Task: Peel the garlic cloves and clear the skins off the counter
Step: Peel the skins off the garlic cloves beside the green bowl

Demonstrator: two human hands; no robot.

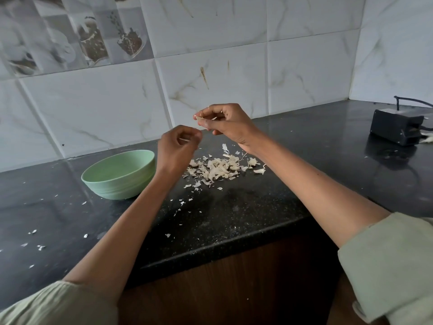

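Mid-peel, well above the black worktop [234, 207]: right hand [225, 124] raised in front of the tiled wall, fingertips pinching a pale garlic clove [199, 118] at its leftmost edge; left hand [178, 146] just below and left of it, fingers curled in, seemingly pinching a thin sliver of skin, though too small to tell for certain. Directly beneath, heaped on the worktop, a pile of skins [218, 168], with loose flakes [181, 202] scattered toward the front edge and far to the left. Just left of the pile, a green bowl [119, 174], inside hidden from this angle, so no telling what it holds. Off at the far right, a black adapter [397, 129] with its cable, well apart from the work. Best way through this step, as a judgement: keep the clove steady in the right hand's pinch, catch the skin at a loose end with the left thumbnail, and strip lengthwise in long pieces rather than crumbs. Hold both hands over the existing pile so droppings land together, not wider. Clearing clearly not yet begun; plenty scattered.
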